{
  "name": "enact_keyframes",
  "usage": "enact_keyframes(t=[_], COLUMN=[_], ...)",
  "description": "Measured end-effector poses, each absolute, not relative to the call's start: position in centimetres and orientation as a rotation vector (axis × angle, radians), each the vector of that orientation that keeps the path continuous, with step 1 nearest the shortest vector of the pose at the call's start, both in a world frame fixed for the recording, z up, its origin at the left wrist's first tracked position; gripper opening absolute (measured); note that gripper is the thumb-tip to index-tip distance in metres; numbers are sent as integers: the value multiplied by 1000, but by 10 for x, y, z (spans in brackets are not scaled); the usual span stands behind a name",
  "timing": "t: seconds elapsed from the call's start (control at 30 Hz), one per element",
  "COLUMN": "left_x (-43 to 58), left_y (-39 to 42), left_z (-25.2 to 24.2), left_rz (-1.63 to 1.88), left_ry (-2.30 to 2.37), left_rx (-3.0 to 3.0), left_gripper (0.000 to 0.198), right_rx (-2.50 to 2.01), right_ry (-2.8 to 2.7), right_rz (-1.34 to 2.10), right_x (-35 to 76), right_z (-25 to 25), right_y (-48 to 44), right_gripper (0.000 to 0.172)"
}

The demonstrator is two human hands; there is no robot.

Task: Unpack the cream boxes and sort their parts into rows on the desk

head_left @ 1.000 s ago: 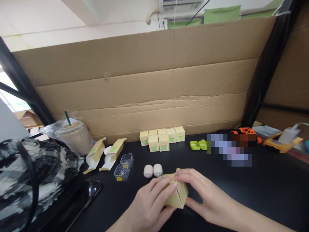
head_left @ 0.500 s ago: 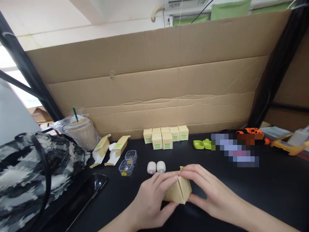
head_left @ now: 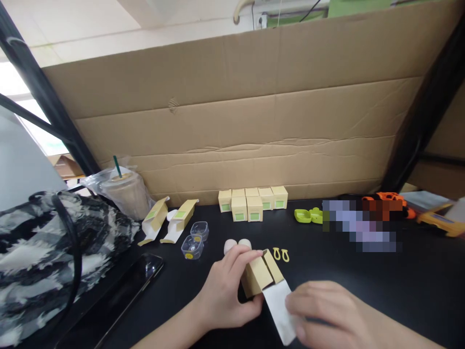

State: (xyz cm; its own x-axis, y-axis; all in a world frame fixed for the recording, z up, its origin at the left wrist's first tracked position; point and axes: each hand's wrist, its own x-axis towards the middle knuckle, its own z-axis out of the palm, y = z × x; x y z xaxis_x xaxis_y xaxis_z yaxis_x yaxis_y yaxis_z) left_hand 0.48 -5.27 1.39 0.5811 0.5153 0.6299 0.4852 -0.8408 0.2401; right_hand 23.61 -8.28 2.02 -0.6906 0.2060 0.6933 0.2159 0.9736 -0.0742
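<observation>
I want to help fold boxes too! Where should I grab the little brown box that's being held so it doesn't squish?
Probably by its two long brown sides, near the closed far end, coming from above and the left as the left hand does. The small brown box lies tilted on the black table, and its near end is open with a white flap under the right hand, so that end looks soft.

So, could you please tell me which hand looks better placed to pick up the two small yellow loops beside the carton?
Probably the right hand: it only rests on the carton's white flap, on the side of the yellow loops. The left hand grips the carton.
</observation>
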Motion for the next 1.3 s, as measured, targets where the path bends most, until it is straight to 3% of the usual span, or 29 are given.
enact_keyframes(t=[0.1,0.3,0.5,0.6,0.77,0.97,1.3], left_x=[5,5,4,4,7,3,-2], left_y=[-54,-52,-51,-54,-60,-52,-48], left_z=[12,6,16,22,27,31,31], left_rz=[1143,1230,1287,1350,1343,1240,1206], left_ry=[822,532,438,465,423,558,629], left_rx=[2784,2848,2935,3110,3425,3332,3324], left_gripper=[63,34,19,7,15,11,8], right_rx=[-487,-261,-330,-564,-577,-588,-516], right_ry=[-2256,-2418,-2357,-2268,-2283,-2182,-2236], right_rz=[121,-454,-686,-612,-456,-174,-6], right_x=[236,230,231,229,224,233,237], right_z=[19,29,31,27,20,16,15], right_y=[-80,-71,-71,-69,-64,-67,-64], right_gripper=[16,15,19,17,24,14,23])
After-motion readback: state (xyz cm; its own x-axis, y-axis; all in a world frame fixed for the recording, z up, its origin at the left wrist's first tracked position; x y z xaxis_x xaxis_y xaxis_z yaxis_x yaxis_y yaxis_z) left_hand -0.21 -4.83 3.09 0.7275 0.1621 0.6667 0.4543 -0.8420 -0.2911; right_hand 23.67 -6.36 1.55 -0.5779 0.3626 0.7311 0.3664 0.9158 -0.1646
